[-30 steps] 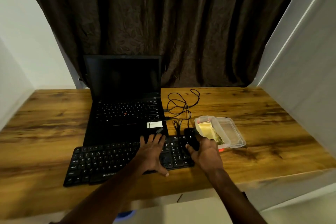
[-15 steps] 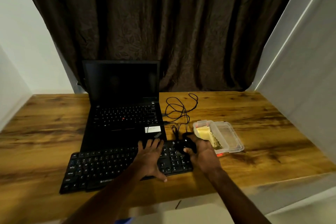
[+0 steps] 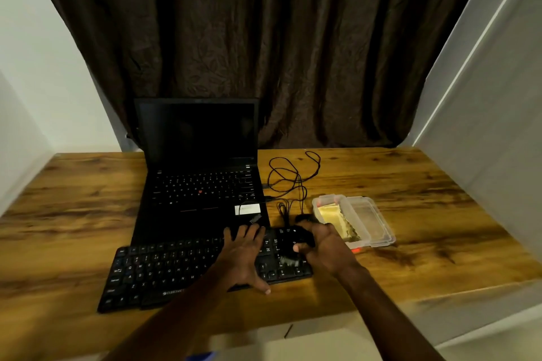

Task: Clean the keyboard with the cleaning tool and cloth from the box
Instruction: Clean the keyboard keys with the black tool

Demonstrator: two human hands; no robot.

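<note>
Brushing looks like our step now. Our left hand [image 3: 243, 255] lies flat, fingers spread, on the long black plastic keyboard [image 3: 164, 269]. Our right hand [image 3: 327, 248] curls round the small black cleaning tool [image 3: 302, 239] over its right end. The yellow cloth [image 3: 331, 214] sits in the clear plastic box [image 3: 379, 228] at that hand's two o'clock. Next we should sweep gently along the rows.

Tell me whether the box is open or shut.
Open: the box is uncovered, its lid lies beside it, and a yellow cloth shows inside.
</note>
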